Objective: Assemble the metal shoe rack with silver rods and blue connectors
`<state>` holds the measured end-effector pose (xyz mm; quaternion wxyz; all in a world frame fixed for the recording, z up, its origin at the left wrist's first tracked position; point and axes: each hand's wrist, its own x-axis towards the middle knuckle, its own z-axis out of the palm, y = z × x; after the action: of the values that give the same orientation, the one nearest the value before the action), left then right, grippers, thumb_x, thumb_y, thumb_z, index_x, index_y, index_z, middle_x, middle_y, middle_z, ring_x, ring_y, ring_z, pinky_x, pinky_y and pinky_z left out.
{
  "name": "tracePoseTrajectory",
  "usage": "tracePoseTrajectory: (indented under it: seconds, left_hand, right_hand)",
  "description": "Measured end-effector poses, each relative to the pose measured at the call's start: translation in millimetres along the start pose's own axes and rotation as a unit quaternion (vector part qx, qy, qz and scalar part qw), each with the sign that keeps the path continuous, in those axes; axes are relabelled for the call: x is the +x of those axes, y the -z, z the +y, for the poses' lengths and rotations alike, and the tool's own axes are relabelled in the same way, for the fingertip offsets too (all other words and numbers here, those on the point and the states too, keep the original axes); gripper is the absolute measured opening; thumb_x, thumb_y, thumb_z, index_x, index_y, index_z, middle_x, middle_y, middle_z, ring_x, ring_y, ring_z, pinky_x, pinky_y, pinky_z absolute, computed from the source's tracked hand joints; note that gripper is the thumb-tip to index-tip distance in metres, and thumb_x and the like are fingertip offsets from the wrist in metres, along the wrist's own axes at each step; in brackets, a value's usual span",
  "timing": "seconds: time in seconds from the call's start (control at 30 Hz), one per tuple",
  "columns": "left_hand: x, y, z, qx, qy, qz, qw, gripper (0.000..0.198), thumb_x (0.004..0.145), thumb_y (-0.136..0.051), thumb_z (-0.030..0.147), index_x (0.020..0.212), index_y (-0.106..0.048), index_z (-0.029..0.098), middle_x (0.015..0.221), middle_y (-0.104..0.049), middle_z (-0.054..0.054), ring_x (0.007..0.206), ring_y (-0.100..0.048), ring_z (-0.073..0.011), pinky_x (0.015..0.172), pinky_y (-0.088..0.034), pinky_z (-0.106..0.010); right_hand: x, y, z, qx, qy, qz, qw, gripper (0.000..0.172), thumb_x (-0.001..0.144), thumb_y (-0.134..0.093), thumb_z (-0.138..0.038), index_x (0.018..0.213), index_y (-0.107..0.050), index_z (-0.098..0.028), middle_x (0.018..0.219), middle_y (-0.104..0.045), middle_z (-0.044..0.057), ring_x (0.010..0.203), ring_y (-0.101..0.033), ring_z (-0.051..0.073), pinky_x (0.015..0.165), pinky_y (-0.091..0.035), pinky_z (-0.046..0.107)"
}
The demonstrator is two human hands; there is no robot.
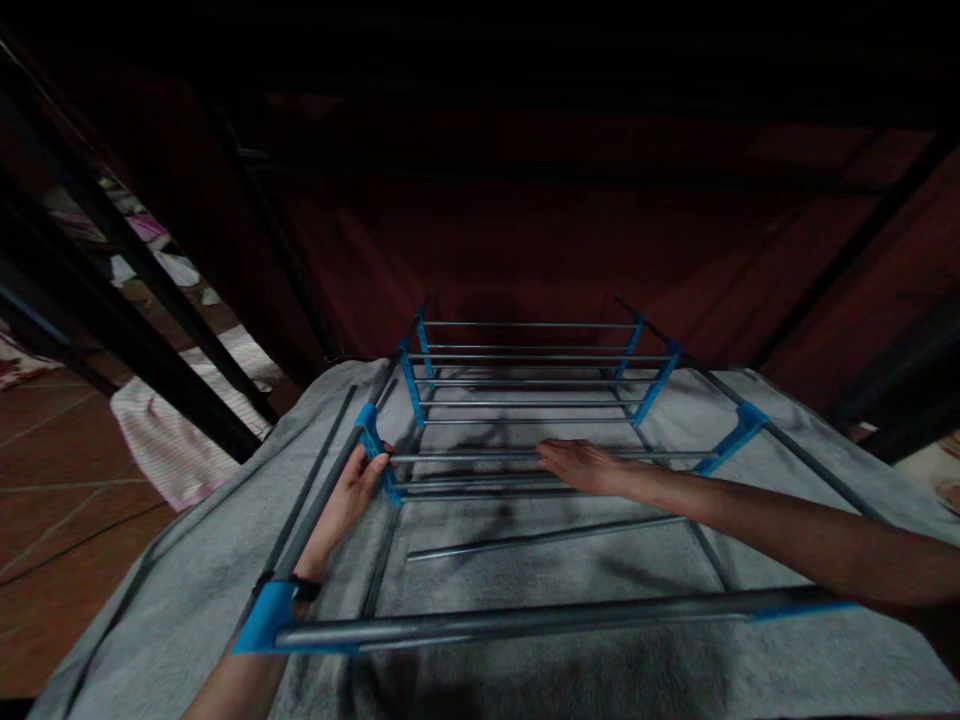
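Observation:
A rack of grey metal tubes joined by blue plastic brackets lies on a grey blanket (540, 550). My left hand (361, 485) reaches in from the left side and is closed around a blue bracket (390, 483), its fingertips at the end of a crossbar. Along that same metal tube (465, 457), nearer its middle, my right hand (581, 466) is closed over the bar, its fingers partly hidden. In front of both hands a loose metal tube (540, 539) lies slantwise between the rack's sides. A thicker tube (525, 618) with a blue corner bracket (268, 615) crosses nearest me.
Another tube (326, 450) lies along the rack's left side. Dark posts (187, 320) stand at the left, and a dark red cloth (510, 240) hangs behind the rack. Beyond the blanket's left edge, a striped cloth (172, 440) lies on the tiled floor (67, 480).

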<state>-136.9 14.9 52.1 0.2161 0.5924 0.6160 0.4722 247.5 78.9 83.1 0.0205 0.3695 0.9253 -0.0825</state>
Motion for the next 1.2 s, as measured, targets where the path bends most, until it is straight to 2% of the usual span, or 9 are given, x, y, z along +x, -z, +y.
tracePoseTrajectory:
  seconds: [0.23, 0.5, 0.67, 0.77, 0.93, 1.1, 1.2]
  left_hand:
    - [-2.0, 1.7, 9.9, -0.06, 0.027, -0.021, 0.998, 0.052, 0.074, -0.063, 0.071, 0.091, -0.063, 0.021, 0.086, -0.067, -0.005, 0.085, -0.064, -0.0256, 0.082, -0.054, -0.04]
    - [0.1, 2.9, 3.8, -0.033, 0.01, -0.029, 0.999, 0.056, 0.074, -0.059, 0.074, 0.093, -0.062, 0.021, 0.085, -0.067, -0.004, 0.084, -0.064, -0.0249, 0.082, -0.053, -0.04]
    - [6.1, 4.2, -7.5, -0.012, -0.013, -0.03, 0.999, 0.053, 0.075, -0.057, 0.074, 0.091, -0.061, 0.024, 0.083, -0.067, -0.003, 0.083, -0.064, -0.0254, 0.081, -0.054, -0.039]
    - [12.3, 5.5, -20.3, -0.005, -0.03, -0.041, 0.999, 0.05, 0.077, -0.057, 0.072, 0.092, -0.062, 0.024, 0.087, -0.069, -0.003, 0.086, -0.065, -0.0262, 0.086, -0.054, -0.04]
    - [19.9, 7.4, -29.6, 0.014, -0.006, -0.04, 0.999, 0.047, 0.074, -0.057, 0.073, 0.093, -0.063, 0.03, 0.092, -0.072, 0.0, 0.095, -0.067, -0.0302, 0.099, -0.05, -0.048]
    - [20.1, 10.4, -17.1, 0.029, 0.01, -0.046, 0.998, 0.045, 0.065, -0.06, 0.076, 0.071, -0.066, 0.032, 0.089, -0.076, 0.002, 0.107, -0.067, -0.0341, 0.107, -0.047, -0.048]
    - [17.2, 11.3, -5.9, 0.027, 0.032, -0.036, 0.998, 0.044, 0.064, -0.062, 0.075, 0.076, -0.07, 0.033, 0.094, -0.077, 0.003, 0.109, -0.067, -0.034, 0.106, -0.048, -0.048]
  right_hand:
    - [-8.3, 13.7, -7.5, -0.075, -0.007, 0.041, 0.996, 0.028, 0.105, -0.032, -0.035, 0.1, -0.055, -0.019, 0.097, -0.069, 0.006, 0.082, -0.066, 0.019, 0.061, -0.039, 0.027]
    - [-15.7, 30.1, -27.1, -0.134, -0.024, 0.055, 0.989, 0.029, 0.105, -0.032, -0.032, 0.11, -0.057, -0.018, 0.105, -0.07, 0.01, 0.087, -0.069, 0.021, 0.066, -0.044, 0.029]
    - [-25.0, 31.1, -22.5, -0.055, -0.04, -0.01, 0.998, 0.032, 0.105, -0.031, -0.039, 0.106, -0.058, -0.021, 0.099, -0.073, 0.006, 0.087, -0.07, 0.02, 0.066, -0.043, 0.028]
    - [-39.4, 34.0, -10.3, -0.058, -0.057, -0.023, 0.996, 0.032, 0.104, -0.033, -0.039, 0.108, -0.058, -0.021, 0.1, -0.073, 0.007, 0.085, -0.069, 0.02, 0.068, -0.042, 0.028]
    - [-49.3, 46.3, -10.9, -0.063, -0.069, 0.031, 0.995, 0.035, 0.105, -0.032, -0.042, 0.111, -0.058, -0.021, 0.106, -0.072, 0.006, 0.088, -0.067, 0.019, 0.072, -0.041, 0.028]
    - [-35.7, 54.6, -32.5, -0.027, -0.017, 0.075, 0.997, 0.037, 0.105, -0.03, -0.046, 0.11, -0.058, -0.023, 0.105, -0.072, 0.003, 0.09, -0.065, 0.018, 0.071, -0.039, 0.028]
    - [-32.1, 59.9, -34.6, -0.033, -0.016, 0.112, 0.993, 0.039, 0.105, -0.031, -0.05, 0.105, -0.059, -0.022, 0.103, -0.071, 0.003, 0.087, -0.065, 0.018, 0.066, -0.035, 0.029]
